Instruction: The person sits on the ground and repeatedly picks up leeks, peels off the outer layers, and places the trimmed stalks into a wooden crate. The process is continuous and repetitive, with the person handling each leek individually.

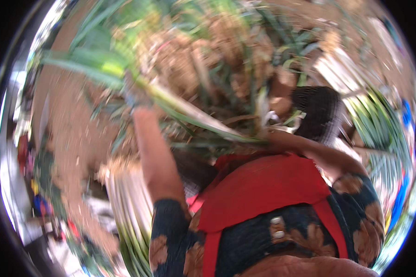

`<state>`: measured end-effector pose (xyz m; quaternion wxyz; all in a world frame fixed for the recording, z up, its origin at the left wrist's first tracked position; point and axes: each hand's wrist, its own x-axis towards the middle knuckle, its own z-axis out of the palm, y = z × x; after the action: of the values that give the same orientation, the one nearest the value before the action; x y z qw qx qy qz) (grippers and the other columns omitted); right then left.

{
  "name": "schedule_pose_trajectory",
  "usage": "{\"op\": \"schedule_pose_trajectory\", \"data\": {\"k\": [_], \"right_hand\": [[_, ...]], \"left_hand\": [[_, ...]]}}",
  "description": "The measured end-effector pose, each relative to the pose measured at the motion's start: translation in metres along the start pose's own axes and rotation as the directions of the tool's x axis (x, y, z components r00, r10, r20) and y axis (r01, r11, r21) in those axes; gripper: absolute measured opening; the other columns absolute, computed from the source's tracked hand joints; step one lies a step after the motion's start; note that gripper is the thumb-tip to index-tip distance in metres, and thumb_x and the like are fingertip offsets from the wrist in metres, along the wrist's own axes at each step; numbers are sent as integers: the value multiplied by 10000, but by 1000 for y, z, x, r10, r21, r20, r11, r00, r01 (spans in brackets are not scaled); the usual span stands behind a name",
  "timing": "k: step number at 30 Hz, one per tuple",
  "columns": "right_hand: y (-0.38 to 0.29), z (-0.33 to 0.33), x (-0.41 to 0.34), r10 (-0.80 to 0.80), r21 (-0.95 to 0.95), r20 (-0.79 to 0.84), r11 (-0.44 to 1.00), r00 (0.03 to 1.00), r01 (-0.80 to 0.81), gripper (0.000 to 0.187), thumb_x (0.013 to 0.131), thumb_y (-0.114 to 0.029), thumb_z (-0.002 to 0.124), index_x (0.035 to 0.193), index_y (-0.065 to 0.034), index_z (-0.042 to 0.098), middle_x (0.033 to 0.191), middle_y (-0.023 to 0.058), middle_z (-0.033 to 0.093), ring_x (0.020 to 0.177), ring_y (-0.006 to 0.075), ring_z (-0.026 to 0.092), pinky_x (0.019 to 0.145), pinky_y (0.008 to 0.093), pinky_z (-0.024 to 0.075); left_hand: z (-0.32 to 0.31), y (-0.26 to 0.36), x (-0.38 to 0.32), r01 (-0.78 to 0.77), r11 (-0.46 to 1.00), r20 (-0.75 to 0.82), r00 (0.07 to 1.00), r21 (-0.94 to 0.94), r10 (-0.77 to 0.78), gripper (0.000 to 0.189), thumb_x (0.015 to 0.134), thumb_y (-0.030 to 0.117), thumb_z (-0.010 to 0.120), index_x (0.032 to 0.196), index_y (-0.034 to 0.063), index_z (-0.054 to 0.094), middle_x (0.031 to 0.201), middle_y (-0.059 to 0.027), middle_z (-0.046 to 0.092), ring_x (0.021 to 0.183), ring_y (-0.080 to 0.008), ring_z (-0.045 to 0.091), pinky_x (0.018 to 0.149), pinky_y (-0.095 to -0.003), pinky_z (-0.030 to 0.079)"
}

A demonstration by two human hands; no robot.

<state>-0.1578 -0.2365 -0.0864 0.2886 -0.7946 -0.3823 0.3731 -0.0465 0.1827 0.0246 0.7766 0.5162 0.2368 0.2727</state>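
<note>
My left hand [137,91], in what looks like a grey glove, is raised at the upper left and closed around a long leek [190,109]. The leek's green leaves spread to the left of the hand, and its pale stalk slants down right to my lap. My right forearm bends inward above the red apron [263,187]. The right hand [267,137] is blurred near the leek's lower end; its fingers cannot be made out. Beyond both hands lies a heap of leeks [180,62] with brown, soil-covered roots.
A bundle of leeks [130,200] lies beside my left arm, roots away from me. More bundled leeks [367,110] lie at the right, past my dark-clothed leg [315,112]. Loose leaves litter the brown ground [64,138]. Colourful items line the left rim, blurred.
</note>
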Motion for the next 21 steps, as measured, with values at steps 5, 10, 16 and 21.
{"op": "schedule_pose_trajectory", "data": {"k": [5, 10, 16, 21], "right_hand": [[13, 5, -111, 357, 120, 148, 919, 922, -375, 348, 848, -396, 539, 1006, -103, 642, 918, 174, 655, 866, 348, 635, 740, 395, 495], [-28, -41, -151, 452, -159, 228, 891, 863, -425, 351, 821, -385, 560, 944, -66, 641, 886, 185, 652, 852, 357, 633, 719, 418, 502], [-36, -57, -130, 449, -234, 84, 877, 890, -421, 457, 802, -404, 611, 1143, -103, 572, 890, 189, 649, 861, 371, 632, 732, 455, 494], [-79, -98, -7, 76, -189, -190, 976, 979, -113, 901, 744, -525, 673, 1429, -101, 269, 1411, 177, 350, 1268, 343, 400, 1031, 414, 370]], "left_hand": [[-48, 7, 24, -29, 950, 47, 998, -312, 46, 292, 923, 328, 532, 1023, 54, 529, 792, -60, 559, 634, -194, 539, 574, -348, 491], [-66, 14, 23, -82, 961, -60, 996, -262, 68, 284, 925, 330, 530, 1033, 68, 533, 776, -50, 546, 595, -180, 507, 546, -326, 480], [-54, 22, -1, 38, 978, -97, 995, 207, -18, 667, 881, 589, 459, 1320, 88, 430, 1231, -107, 517, 1030, -245, 526, 893, -392, 432], [-13, 26, -22, -29, 998, 198, 979, -62, 41, 708, 793, 751, 414, 1086, 112, 492, 780, -54, 563, 629, -133, 546, 548, -289, 499]]}}
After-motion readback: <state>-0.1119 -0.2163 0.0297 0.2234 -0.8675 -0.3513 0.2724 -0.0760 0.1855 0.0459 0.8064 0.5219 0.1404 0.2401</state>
